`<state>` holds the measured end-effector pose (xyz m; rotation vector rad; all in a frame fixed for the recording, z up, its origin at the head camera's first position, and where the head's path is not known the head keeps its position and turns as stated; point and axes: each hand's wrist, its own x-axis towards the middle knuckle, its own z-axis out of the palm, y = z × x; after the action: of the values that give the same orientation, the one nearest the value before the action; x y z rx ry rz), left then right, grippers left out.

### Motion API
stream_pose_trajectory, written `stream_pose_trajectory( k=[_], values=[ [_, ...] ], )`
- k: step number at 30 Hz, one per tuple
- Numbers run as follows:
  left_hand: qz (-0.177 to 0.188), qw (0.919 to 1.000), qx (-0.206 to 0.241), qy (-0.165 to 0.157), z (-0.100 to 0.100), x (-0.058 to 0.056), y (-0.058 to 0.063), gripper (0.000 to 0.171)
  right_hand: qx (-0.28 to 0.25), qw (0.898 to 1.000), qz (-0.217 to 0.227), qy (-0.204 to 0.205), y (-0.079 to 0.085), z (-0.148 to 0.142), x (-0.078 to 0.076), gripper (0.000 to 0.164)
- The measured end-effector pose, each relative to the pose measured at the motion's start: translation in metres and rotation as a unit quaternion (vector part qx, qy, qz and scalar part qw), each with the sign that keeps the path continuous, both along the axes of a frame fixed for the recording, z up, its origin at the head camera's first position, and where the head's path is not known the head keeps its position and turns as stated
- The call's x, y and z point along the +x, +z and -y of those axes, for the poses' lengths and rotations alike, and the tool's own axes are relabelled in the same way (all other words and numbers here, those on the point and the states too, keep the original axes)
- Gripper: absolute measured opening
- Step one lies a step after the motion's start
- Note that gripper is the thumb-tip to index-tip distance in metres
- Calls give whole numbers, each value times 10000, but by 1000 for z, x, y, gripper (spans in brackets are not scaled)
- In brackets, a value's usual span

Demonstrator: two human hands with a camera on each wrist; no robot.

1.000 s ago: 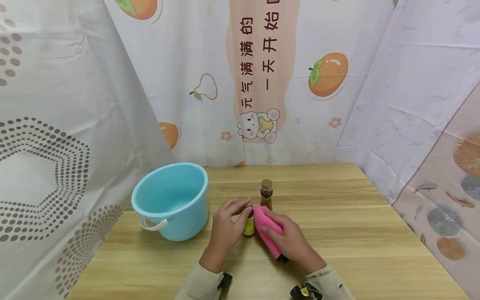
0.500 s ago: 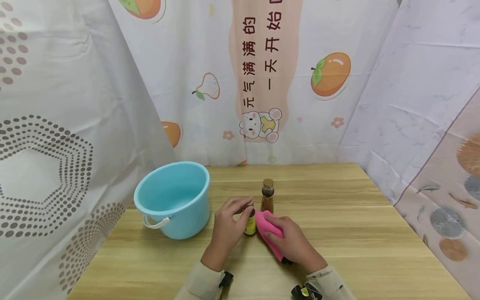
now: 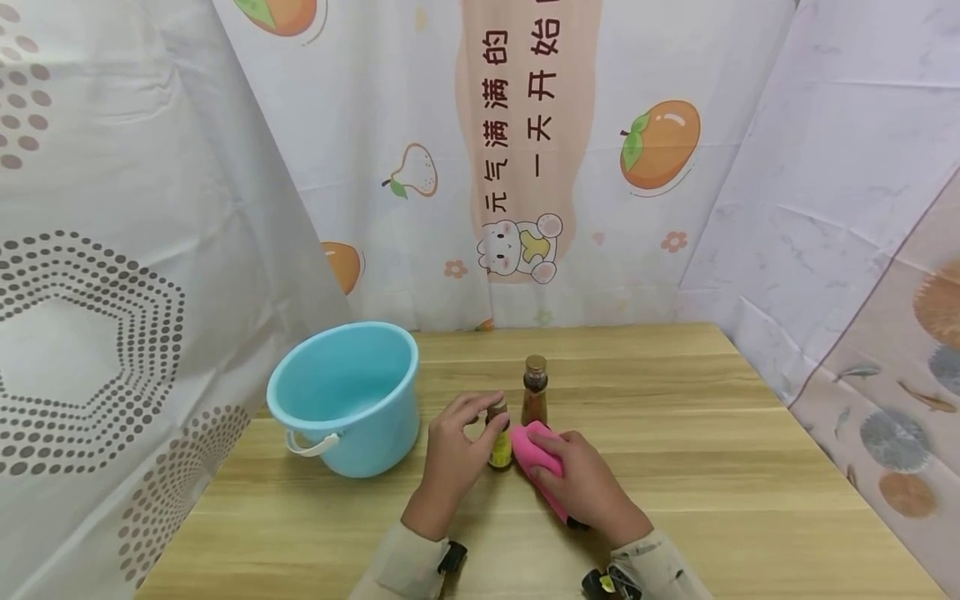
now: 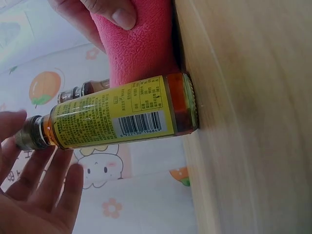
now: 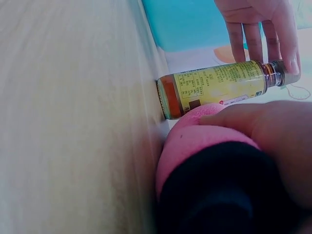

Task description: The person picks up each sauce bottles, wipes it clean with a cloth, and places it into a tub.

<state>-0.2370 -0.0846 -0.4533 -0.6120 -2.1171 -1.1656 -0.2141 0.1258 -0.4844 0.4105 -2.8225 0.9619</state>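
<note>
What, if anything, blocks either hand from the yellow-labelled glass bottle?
Left hand: nothing visible; it is at the round brown cap of the bottle. Right hand: pink fuzzy-fabric, black-ended object it grips lies between it and the bottle.

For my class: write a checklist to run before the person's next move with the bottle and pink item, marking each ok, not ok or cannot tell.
1. Left hand on the cap of the yellow-labelled bottle: ok, fingers around it.
2. Yellow-labelled bottle upright, base on the table: ok.
3. Cap fully tightened: cannot tell; it is on, but tightness does not show.
4. Pink item held: ok, the right hand grips it.
5. Wide space around the pink item: not ok, a second bottle stands close behind.
6. Blue bucket apart from both hands: ok.
</note>
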Motion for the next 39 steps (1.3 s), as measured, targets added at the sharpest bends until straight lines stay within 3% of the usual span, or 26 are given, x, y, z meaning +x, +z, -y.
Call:
stream_pose_trajectory(
  k=[7,13,19,39],
  values=[
    [140,9998,23,120,0,-1,0,31,-214,9998,-31,21,-1,-2,-3,47],
    [19,9999,-46,139,3,-1,2,30,-822,9963,230,0,0,-1,-4,47],
    [182,9998,-109,65,3,-1,1,32,-1356,9903,295,-55,1,-1,-3,49],
    [-89,9985,-170,-513,3,-1,0,29,-2307,9659,-1102,410,5,-2,-1,52]
  ],
)
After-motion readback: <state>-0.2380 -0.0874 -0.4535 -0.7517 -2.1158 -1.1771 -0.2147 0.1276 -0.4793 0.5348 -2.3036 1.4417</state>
